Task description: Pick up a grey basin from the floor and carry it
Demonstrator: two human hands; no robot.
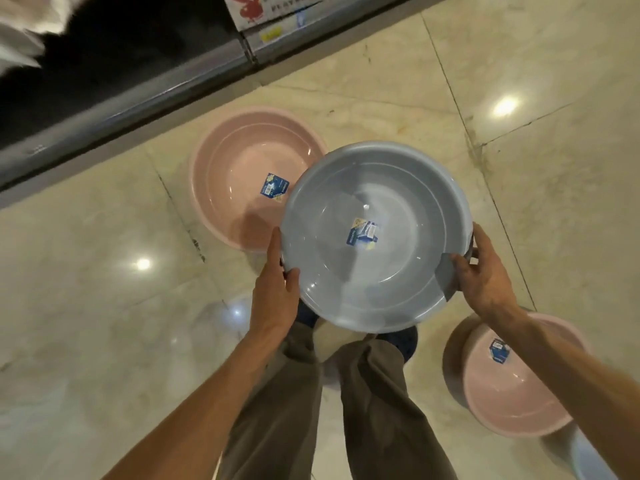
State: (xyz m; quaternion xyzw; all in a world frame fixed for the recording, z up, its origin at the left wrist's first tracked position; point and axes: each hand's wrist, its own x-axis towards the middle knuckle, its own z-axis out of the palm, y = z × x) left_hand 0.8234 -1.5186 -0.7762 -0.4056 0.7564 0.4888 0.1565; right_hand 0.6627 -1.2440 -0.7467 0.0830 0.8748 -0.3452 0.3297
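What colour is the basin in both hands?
Grey-blue basin, clearest in the head view.

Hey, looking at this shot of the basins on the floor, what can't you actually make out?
- Label in the blue basin: print too small, head view.
- Pink basin on the floor: near rim hidden by the blue basin.
- Second pink basin: partly behind the right forearm.
- Left hand fingers: under the rim.

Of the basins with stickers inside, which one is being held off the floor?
The grey-blue basin: left hand and right hand grip its rim. The two pink basins sit on the floor.
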